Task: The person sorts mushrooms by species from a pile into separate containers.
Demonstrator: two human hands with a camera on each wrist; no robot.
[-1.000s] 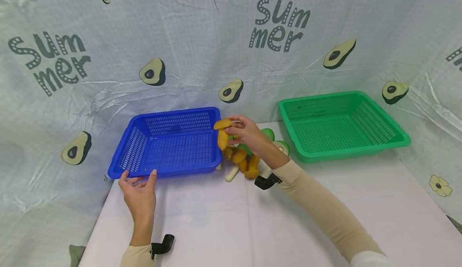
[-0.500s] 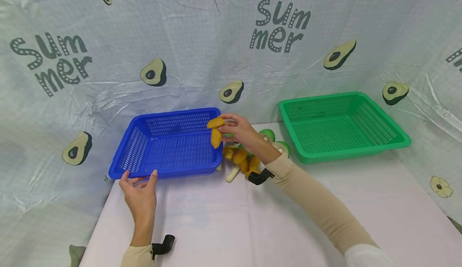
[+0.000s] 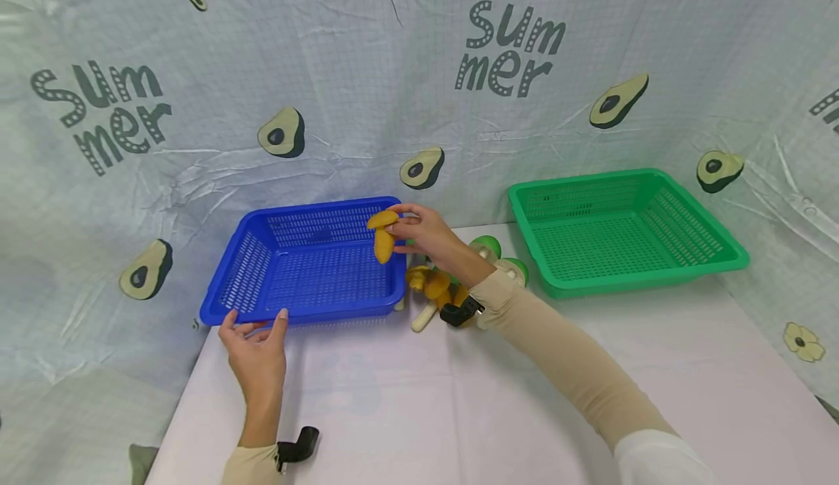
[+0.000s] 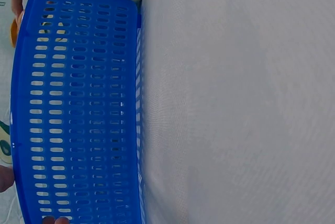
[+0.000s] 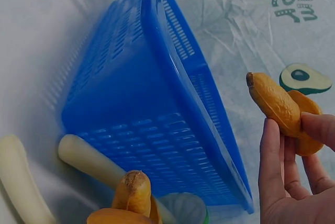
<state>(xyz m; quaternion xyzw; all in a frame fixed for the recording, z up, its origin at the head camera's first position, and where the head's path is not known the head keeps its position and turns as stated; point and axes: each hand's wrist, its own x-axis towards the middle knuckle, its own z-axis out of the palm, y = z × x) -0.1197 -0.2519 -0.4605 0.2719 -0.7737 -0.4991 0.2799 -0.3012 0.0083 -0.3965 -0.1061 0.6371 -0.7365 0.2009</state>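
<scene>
My right hand (image 3: 434,236) pinches a yellow-orange mushroom (image 3: 384,245) between thumb and fingers, over the right end of a blue plastic basket (image 3: 301,317). In the right wrist view this mushroom (image 5: 277,103) shows a wide cap and a thick stem with a brown tip. The left hand (image 3: 257,357) holds the basket's front rim near its left corner. Seen from the left wrist, a thumb (image 4: 5,179) lies at the rim and fingertips (image 4: 56,220) touch the slotted outer wall.
Right of the blue basket lies a pile with several orange mushrooms (image 3: 437,283), green-capped ones (image 3: 486,245) and a pale stem (image 3: 424,317). A green basket (image 3: 645,277) stands farther right. A printed curtain (image 3: 354,121) hangs behind the white table (image 3: 393,412).
My right hand has carried the mushroom leftward, from the blue basket's right edge to above its inside. The left hand keeps its place on the rim.
</scene>
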